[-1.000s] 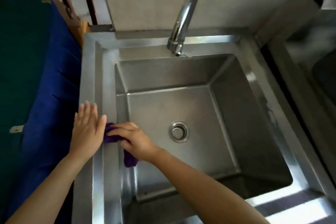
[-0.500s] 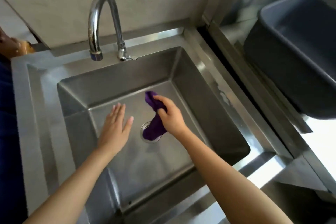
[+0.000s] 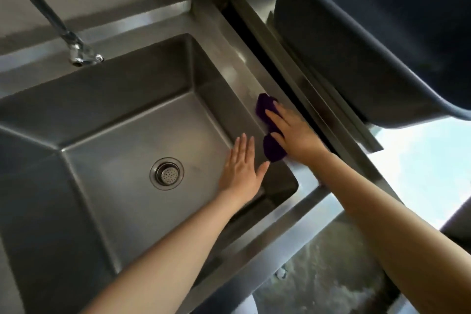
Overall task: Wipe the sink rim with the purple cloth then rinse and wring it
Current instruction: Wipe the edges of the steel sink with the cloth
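sink rim (image 3: 230, 58): brushed steel, dull sheen | purple cloth (image 3: 272, 150): soft, matt fabric | faucet (image 3: 76, 51): glossy chrome | tub (image 3: 356, 46): matt dark plastic

There are no words, numbers, labels or signs to read anywhere in this view.

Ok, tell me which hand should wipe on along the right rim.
Right. The right hand already presses the cloth flat on the right rim. The left hand is empty, spread over the basin.
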